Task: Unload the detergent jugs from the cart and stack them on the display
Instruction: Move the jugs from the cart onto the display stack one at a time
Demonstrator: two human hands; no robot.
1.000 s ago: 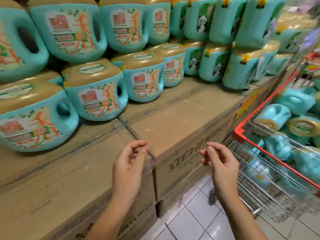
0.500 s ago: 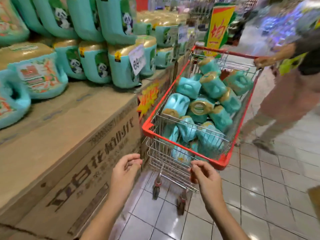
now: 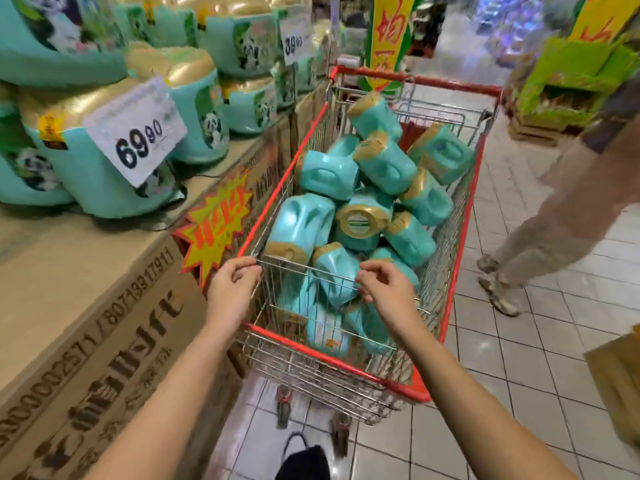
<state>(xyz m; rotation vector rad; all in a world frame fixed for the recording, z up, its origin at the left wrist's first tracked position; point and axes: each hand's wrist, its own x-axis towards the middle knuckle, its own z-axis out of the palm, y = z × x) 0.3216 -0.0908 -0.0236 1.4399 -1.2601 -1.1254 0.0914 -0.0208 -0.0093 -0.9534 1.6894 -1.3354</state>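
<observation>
A red-rimmed wire cart (image 3: 279, 187) stands against the display and holds several teal detergent jugs (image 3: 308, 223) with gold caps, lying jumbled. My left hand (image 3: 230, 289) is at the cart's near left corner, its loosely curled fingertips at the top wire. My right hand (image 3: 384, 289) hovers over the near jugs, fingers loosely curled, holding nothing. On the left, more teal jugs (image 3: 93, 188) with panda labels stand in rows on the display of cardboard boxes (image 3: 86, 289).
A white price card reading 69.90 (image 3: 135, 133) hangs on a display jug, and an orange starburst sign (image 3: 214, 226) sticks to the box edge. Another person (image 3: 554, 202) walks on the tiled floor right of the cart. A dark object (image 3: 304, 462) lies by my feet.
The view swung from the display to the cart and came closer. Both hands rose from below the cart's front to its near top edge.
</observation>
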